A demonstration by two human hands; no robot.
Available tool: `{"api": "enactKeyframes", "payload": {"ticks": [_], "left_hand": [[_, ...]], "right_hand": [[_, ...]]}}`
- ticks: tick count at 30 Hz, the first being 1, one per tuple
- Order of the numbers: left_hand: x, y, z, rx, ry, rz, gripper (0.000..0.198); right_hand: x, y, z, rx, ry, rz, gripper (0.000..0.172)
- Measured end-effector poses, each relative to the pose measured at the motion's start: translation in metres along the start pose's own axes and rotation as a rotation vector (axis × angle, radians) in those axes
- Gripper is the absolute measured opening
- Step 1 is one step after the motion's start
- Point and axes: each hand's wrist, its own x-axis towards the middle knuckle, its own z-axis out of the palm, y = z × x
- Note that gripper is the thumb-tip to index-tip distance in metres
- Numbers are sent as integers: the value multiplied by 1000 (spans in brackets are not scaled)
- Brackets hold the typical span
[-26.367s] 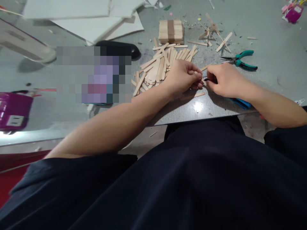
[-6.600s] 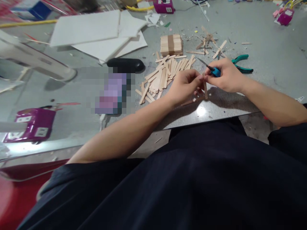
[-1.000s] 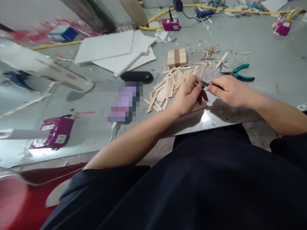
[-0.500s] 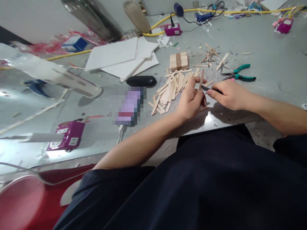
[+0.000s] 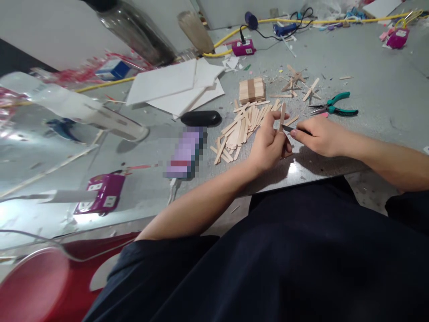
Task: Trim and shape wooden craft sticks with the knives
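My left hand (image 5: 270, 139) is closed on a wooden craft stick (image 5: 282, 114), which stands up between its fingers. In my right hand (image 5: 315, 136) is a thin dark tool (image 5: 303, 130) that looks like a file or blade; its tip meets the stick just above my left thumb. Which of the two it is, I cannot tell. A loose pile of craft sticks (image 5: 239, 130) lies left of my left hand, and a banded bundle of sticks (image 5: 251, 91) sits behind the pile. Beyond my right hand lie green-handled pliers (image 5: 335, 105).
Crossed sticks (image 5: 295, 80) lie farther back. To the left are a phone (image 5: 185, 152) on a cable, a black case (image 5: 201, 118), white boards (image 5: 167, 82), a white glue gun-like device (image 5: 117, 120) and a purple power socket (image 5: 103, 193). A yellow cable (image 5: 321, 21) runs along the back.
The whole view has shifted slightly, so things appear a little lower and to the right. Both hands keep their hold on the stick and the dark tool, with little visible movement.
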Motion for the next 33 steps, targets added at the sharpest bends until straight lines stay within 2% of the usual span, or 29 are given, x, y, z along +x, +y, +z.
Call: {"api": "enactKeyframes", "payload": {"ticks": [11, 21, 33], "left_hand": [[-2, 0, -2, 25, -12, -4, 52], [-4, -2, -6, 48, -48, -30, 48], [-5, -5, -8, 104, -46, -41, 53]], "right_hand": [[0, 7, 0, -7, -21, -22, 42], [2, 5, 3, -62, -36, 38, 36], [2, 3, 1, -35, -83, 94, 39]]}}
